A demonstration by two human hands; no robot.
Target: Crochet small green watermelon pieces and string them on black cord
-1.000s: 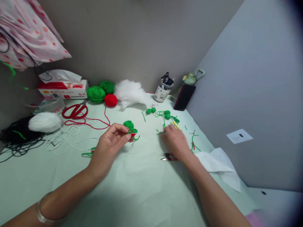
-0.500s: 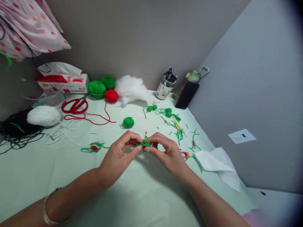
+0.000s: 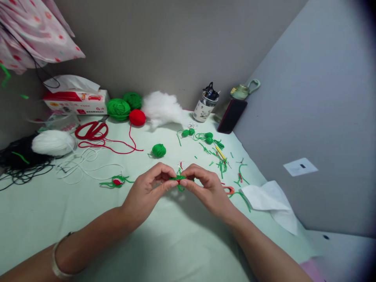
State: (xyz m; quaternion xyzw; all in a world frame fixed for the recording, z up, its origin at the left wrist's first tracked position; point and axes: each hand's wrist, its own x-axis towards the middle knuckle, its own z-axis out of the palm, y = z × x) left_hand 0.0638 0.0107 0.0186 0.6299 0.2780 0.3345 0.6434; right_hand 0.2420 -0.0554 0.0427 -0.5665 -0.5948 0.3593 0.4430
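Note:
My left hand [image 3: 148, 190] and my right hand [image 3: 205, 188] meet above the middle of the pale green table [image 3: 164, 243]. Both pinch a small green and red crochet piece [image 3: 178, 179] between thumb and fingertips; a thin needle tip and short yarn ends stick up from it. A small green yarn ball [image 3: 159, 150] lies just beyond my hands. A finished green and red crochet piece [image 3: 117, 181] rests to the left of my left hand.
At the back stand green yarn balls [image 3: 119, 108], a red ball [image 3: 137, 117], white stuffing [image 3: 161, 107], a jar [image 3: 204, 107], a phone [image 3: 232, 115] and a tissue box [image 3: 76, 101]. Red scissors [image 3: 91, 130], white yarn [image 3: 53, 142], green yarn scraps [image 3: 220, 158], snips [image 3: 229, 190] and a tissue [image 3: 270, 203] lie around.
My right hand came in from the scraps at the right and joined my left hand on the small crochet piece. The green ball that was by my left hand now lies on the table.

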